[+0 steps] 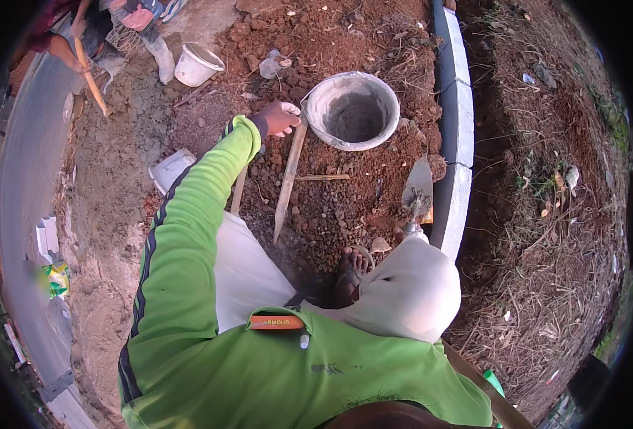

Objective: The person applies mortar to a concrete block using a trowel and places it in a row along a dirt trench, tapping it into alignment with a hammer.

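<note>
My left hand (280,119), its fingers closed and whitish at the tips, is at the left rim of a mortar-smeared bucket (318,134) with wet grey mortar inside. The top of a pointed wooden stake (288,179) lies right by those fingers; what they grip, if anything, I cannot make out. Beyond my right knee, a trowel (418,187) with grey mortar on its blade points away from me, beside the concrete kerb (456,143). The knee hides most of my right hand (400,234), which shows only as a bit of finger at the trowel's handle.
A white bucket (196,66) stands at the far left, near another person's boots (160,58) and wooden-handled tool (90,75). Another white container (170,170) lies by my left arm. A thin stick (322,177) rests on the soil. A trench (486,157) runs along the kerb's right side.
</note>
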{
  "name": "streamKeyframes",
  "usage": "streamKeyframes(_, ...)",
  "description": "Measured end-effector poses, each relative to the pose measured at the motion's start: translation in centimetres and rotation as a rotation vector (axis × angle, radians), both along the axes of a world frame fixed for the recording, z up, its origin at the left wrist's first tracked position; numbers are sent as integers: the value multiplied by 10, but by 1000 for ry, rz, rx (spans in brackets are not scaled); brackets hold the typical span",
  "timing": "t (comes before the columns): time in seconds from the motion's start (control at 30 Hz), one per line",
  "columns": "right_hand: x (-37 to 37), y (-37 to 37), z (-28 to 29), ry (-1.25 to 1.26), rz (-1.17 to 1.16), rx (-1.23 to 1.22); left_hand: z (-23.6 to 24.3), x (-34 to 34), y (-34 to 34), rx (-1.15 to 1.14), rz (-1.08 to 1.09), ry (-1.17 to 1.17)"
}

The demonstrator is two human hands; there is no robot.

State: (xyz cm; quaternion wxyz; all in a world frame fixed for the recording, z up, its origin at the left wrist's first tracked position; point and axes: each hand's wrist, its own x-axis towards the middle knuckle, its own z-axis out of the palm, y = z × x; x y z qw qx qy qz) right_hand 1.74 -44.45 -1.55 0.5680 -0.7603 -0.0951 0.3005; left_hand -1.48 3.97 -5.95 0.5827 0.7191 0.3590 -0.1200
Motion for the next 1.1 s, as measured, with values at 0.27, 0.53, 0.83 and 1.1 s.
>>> streamKeyframes(0.27,-3,-29,10,19,-51,-42,-41,41,-96,-671,445,47)
streamKeyframes(0.53,0,-28,6,32,-62,-25,-65,77,-124,-719,841,-421)
streamKeyframes(0.83,10,-40,6,111,-102,-102,-48,155,-52,-667,819,-566)
streamKeyframes(1.1,17,-45,8,173,-127,-190,-86,331,16,-658,858,-630)
